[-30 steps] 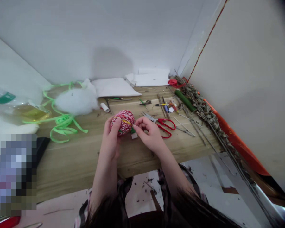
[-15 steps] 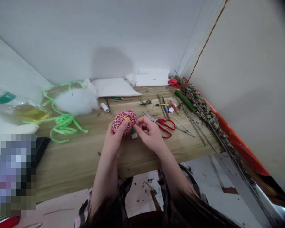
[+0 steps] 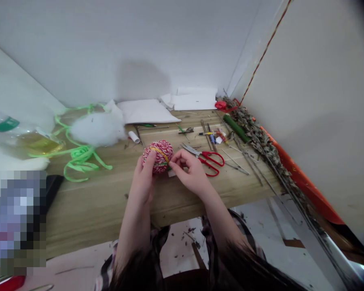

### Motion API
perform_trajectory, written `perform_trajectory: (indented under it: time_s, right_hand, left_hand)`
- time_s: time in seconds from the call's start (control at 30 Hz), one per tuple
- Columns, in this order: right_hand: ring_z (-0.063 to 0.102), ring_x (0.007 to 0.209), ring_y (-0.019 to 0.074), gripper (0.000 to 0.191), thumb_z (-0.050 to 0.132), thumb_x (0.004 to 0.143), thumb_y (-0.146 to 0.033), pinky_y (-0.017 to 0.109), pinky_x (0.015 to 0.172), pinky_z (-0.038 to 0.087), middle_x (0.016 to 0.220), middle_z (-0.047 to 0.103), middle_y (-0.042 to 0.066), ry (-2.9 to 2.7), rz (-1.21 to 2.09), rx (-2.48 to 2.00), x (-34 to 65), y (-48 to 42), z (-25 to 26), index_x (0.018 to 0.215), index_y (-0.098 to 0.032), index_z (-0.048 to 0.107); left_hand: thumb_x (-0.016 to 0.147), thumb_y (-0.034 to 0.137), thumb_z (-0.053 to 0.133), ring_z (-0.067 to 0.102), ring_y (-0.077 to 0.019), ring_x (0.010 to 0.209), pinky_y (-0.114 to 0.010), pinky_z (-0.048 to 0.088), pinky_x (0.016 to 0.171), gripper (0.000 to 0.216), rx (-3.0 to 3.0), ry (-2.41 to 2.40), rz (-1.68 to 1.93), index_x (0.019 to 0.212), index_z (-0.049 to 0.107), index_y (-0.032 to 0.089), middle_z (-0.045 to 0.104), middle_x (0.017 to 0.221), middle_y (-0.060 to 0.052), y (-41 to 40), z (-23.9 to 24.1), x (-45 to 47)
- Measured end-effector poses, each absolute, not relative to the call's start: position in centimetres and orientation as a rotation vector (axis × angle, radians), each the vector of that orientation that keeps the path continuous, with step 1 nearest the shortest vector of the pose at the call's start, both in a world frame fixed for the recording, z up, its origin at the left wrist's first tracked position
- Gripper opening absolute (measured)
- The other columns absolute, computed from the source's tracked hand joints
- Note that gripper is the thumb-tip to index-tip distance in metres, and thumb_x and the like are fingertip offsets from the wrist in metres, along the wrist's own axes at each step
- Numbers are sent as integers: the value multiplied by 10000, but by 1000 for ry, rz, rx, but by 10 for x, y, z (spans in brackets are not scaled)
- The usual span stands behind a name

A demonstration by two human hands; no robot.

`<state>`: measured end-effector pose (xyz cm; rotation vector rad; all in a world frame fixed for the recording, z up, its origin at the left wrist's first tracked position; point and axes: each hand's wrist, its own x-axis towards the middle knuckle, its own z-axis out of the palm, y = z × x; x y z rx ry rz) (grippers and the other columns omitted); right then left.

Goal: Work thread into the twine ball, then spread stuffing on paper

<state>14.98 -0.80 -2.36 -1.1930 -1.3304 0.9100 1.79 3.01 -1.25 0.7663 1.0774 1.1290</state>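
Observation:
A ball of red-and-white yarn (image 3: 163, 150), crossed by a yellow and a green strand, is held just above the table by my left hand (image 3: 144, 173). The thumb lies over its near face, and the other fingers are hidden behind it. My right hand (image 3: 186, 167) is at the ball's right side, thumb and forefinger pinched together where the coloured strands end. What sits between those fingertips is too small to see well, apparently strand. Scissors with red handles (image 3: 212, 159) lie just beyond and right of my right hand. A small white piece (image 3: 171, 173) shows beneath the ball.
Left of me are white stuffing (image 3: 95, 129), light green ribbon (image 3: 80, 157) and a plastic bottle (image 3: 33, 139) with yellow liquid. White sheets (image 3: 148, 111) lie against the wall. Thin rods, a green roll (image 3: 236, 128) and dry leafy stems (image 3: 262, 145) line the right edge.
My left thumb has shifted back and left, uncovering more of the yellow and green strands. The ball has turned slightly, and my right fingertips have moved a little left with it.

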Motion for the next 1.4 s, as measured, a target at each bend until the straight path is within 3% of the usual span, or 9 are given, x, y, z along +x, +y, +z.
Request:
perform_trajectory:
  time_s: [0.23, 0.37, 0.53, 0.77, 1.13, 1.4]
  right_hand:
    - [511, 649, 126, 65, 566, 878, -265, 253, 606, 415, 720, 531, -29, -1373, 919, -1198, 150, -8, -24, 839, -223, 535]
    - [499, 638, 123, 64, 573, 876, -261, 253, 607, 411, 715, 530, -32, -1363, 918, -1185, 151, -8, -24, 842, -220, 537]
    - [488, 621, 120, 75, 576, 879, -274, 248, 593, 401, 701, 523, -34, -1365, 917, -1201, 150, -7, -23, 837, -220, 544]
    - [503, 631, 122, 70, 573, 868, -269, 243, 593, 412, 701, 533, -30, -1388, 892, -1239, 150, -8, -22, 826, -222, 541]
    - [485, 605, 112, 75, 570, 867, -269, 238, 588, 400, 675, 510, -42, -1368, 875, -1223, 150, -8, -21, 821, -217, 542]
    - [474, 582, 111, 80, 582, 869, -280, 240, 565, 384, 657, 503, -45, -1341, 840, -1225, 152, -8, -21, 828, -216, 557]
  left_hand:
    - [654, 616, 770, 673, -285, 1075, -378, 546, 914, 647, 767, 1091, 1090, 1103, 694, 157, 740, 1086, -101, 31, -13, 16]
    - [617, 545, 833, 671, -277, 1063, -391, 509, 959, 649, 928, 1151, 1091, 1093, 693, 127, 736, 1099, -117, 30, -18, 14]
    - [597, 455, 872, 661, -235, 1054, -365, 507, 943, 651, 927, 1165, 1155, 1139, 641, 178, 718, 1120, -76, 29, -20, 16]
    - [601, 496, 856, 667, -218, 956, -354, 515, 878, 611, 934, 1210, 1148, 1065, 635, 165, 712, 1043, -70, 31, -21, 15]
    - [628, 490, 841, 660, -237, 999, -371, 509, 911, 591, 996, 1207, 1075, 1076, 652, 153, 712, 1084, -95, 29, -20, 15]
    - [674, 352, 784, 637, -213, 1079, -339, 508, 950, 624, 942, 1100, 1061, 1241, 545, 248, 671, 1155, -41, 28, -16, 15]
